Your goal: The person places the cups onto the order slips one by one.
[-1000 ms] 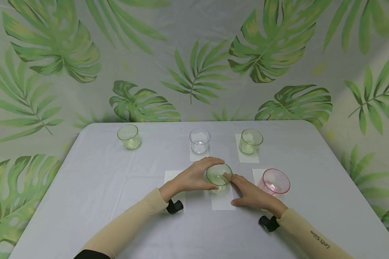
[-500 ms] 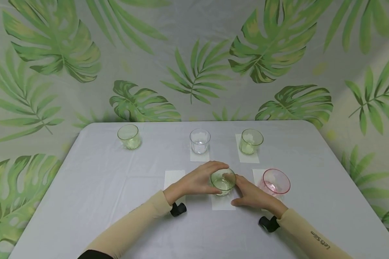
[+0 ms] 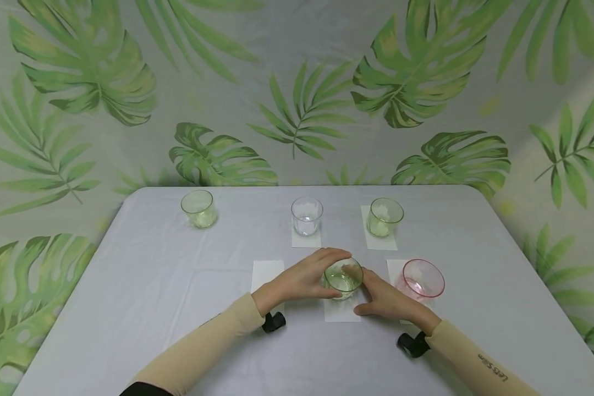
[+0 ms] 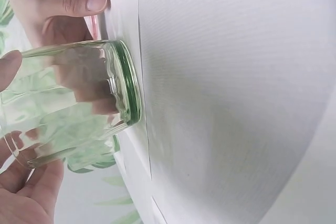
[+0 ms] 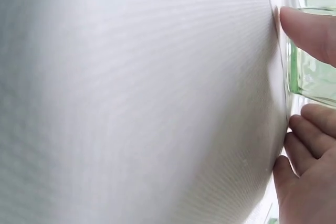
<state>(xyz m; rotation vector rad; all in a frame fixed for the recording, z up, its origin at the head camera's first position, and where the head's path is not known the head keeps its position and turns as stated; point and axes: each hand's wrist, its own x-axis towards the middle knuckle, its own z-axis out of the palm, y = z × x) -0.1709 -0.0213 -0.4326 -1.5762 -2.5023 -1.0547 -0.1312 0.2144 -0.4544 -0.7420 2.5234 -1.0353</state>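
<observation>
My left hand point(image 3: 307, 276) grips a pale green glass tumbler point(image 3: 345, 279) by its upper part, thumb on the near side and fingers round the far side. In the left wrist view the upright tumbler's thick green base sits right at a white paper rectangle point(image 4: 125, 3). Beside the tumbler, on its right, my right hand point(image 3: 393, 300) rests low on the table with fingers spread forward around its far side and the thumb apart on the near side. The right wrist view has those fingers point(image 5: 310, 135) down at the cloth next to the tumbler.
A pink-rimmed glass point(image 3: 422, 279) stands on paper just right of my right hand. Farther back are a clear glass point(image 3: 307, 217) and a green glass point(image 3: 384, 218) on papers, and another green glass point(image 3: 199, 210) at far left. A paper rectangle point(image 3: 267, 273) lies behind my left wrist.
My left hand has brought the green tumbler slightly right and toward me, down onto the middle front paper, close to my right hand. The right hand has stayed in place.
</observation>
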